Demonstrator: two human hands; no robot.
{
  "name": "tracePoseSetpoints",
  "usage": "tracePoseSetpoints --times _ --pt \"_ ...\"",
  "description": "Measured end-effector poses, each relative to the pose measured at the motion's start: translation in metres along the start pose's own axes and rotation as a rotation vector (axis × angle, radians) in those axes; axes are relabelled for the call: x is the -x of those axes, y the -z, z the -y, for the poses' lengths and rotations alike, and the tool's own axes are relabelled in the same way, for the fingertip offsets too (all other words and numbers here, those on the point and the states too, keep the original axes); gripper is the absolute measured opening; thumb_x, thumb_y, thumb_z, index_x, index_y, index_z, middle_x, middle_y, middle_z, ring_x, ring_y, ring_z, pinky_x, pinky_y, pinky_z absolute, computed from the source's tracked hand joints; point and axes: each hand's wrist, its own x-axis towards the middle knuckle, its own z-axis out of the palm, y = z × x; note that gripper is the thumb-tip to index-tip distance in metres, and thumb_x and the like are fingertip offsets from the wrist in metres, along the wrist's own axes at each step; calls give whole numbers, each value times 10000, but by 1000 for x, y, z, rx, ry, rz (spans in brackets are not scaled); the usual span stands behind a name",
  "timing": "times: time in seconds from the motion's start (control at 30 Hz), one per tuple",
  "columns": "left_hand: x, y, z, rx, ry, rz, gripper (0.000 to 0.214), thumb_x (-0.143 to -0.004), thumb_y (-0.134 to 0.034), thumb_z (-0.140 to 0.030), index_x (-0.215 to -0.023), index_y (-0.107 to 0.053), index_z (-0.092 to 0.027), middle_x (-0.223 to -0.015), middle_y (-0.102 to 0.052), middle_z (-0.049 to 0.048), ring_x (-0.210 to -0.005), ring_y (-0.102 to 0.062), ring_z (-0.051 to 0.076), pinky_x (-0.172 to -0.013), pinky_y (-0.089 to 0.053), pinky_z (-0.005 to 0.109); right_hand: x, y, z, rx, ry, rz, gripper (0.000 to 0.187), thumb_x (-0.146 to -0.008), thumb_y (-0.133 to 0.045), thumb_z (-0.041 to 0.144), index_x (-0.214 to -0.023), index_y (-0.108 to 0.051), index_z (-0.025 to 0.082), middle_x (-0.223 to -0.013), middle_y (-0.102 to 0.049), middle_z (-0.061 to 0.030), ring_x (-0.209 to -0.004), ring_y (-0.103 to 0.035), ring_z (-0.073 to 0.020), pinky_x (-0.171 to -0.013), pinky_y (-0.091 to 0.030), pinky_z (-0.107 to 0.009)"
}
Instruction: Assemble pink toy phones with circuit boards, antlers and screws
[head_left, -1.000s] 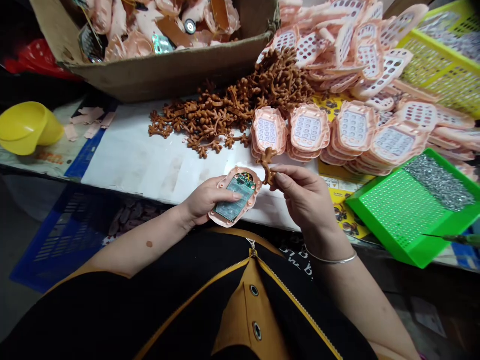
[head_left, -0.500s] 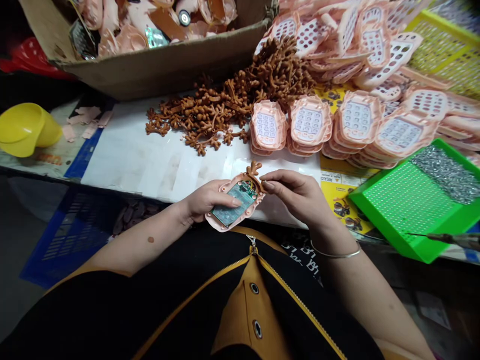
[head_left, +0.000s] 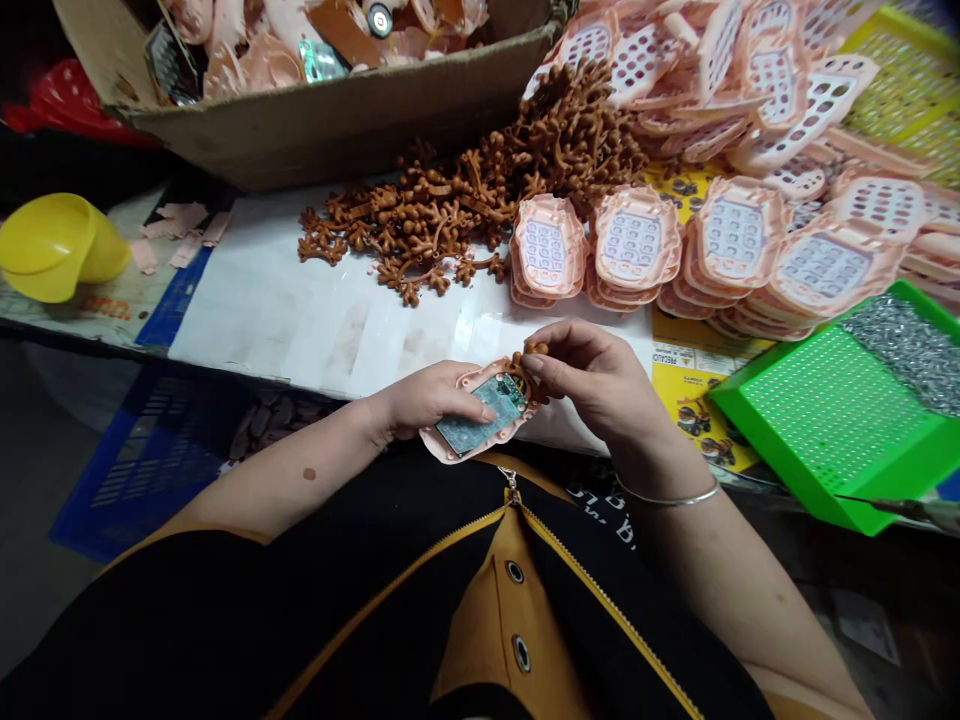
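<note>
My left hand (head_left: 431, 400) grips a pink plastic toy shell (head_left: 442, 450) by its left side, thumb lying on the green circuit board (head_left: 480, 415) inside it. Thin yellow wires show at the shell's top end. There my right hand (head_left: 592, 375) pinches a brown antler-shaped plastic piece (head_left: 538, 349) between thumb and fingers, against the shell's rim. The fingers partly cover this piece, so I cannot tell whether it is seated. Both hands are just above the front edge of the white-covered bench (head_left: 300, 330).
Brown antler pieces (head_left: 450, 210) lie heaped behind my hands. Stacks of pink shells with keypads (head_left: 637, 240) stand at the right, near a green basket (head_left: 802, 410) of screws. A cardboard box (head_left: 337, 120) of parts is at the back. At left sits a yellow scoop (head_left: 64, 245).
My right fingers have shifted up over the antler piece, which now shows less and lies turned toward the right. The left hand keeps its hold; the whole view has shifted slightly.
</note>
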Motion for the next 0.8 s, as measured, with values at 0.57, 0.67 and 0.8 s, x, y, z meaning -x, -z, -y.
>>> tracePoseSetpoints --times 0.57,0.67,0.8 --pt "8 11 -3 220 -219 -102 383 -626 -758 -185 -980 -690 -56 -819 -729 116 -710 -681 181 -671 -514 270 -19 11 3 772 497 -356 265 -889 -636 469 -949 -704 220 -841 -695 -53 -735 -620 -173 -722 -520 -356" --pt "11 17 -8 312 -259 -219 365 -618 -743 -156 -960 -673 -48 -801 -730 115 -676 -691 186 -643 -552 285 -32 15 8 1391 651 -376 153 -922 -572 274 -978 -692 198 -1054 -691 -139 -951 -604 -273 -863 -480 -468" --pt "12 20 -14 366 -279 -288 378 -620 -725 -152 -978 -661 -48 -805 -731 106 -639 -693 182 -589 -557 273 -39 15 5 1630 614 -308 236 -961 -441 158 -939 -675 185 -1196 -659 -167 -1096 -573 -302 -913 -466 -476"
